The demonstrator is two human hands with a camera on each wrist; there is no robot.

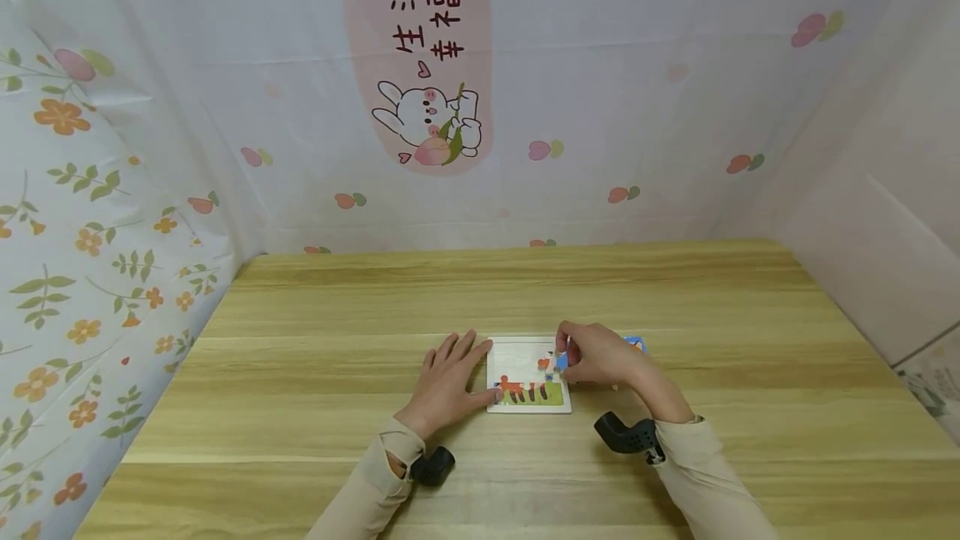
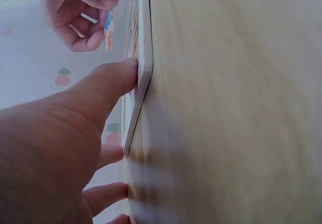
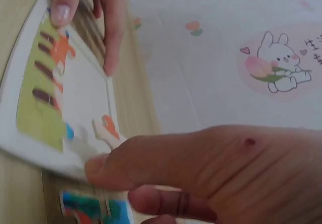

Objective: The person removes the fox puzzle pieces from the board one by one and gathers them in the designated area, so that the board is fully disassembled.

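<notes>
A pale printed cloth (image 1: pixel 637 107) fills the upper half of the frame (its rabbit lies sideways), and below it stretches the wood-grain tabletop (image 1: pixel 315 340). Left of bottom centre, the left hand (image 1: pixel 447 380) lies with fingers spread, thumb and forefinger touching the left side of a white-rimmed puzzle board (image 1: pixel 517 354). Right of centre, the right hand (image 1: pixel 600 354) pinches a blue-and-orange piece (image 1: pixel 562 362) at the board's right edge. Green, striped picture (image 1: pixel 536 394) lines the board's bottom; a blue piece (image 1: pixel 636 343) shows just beyond the right hand.
</notes>
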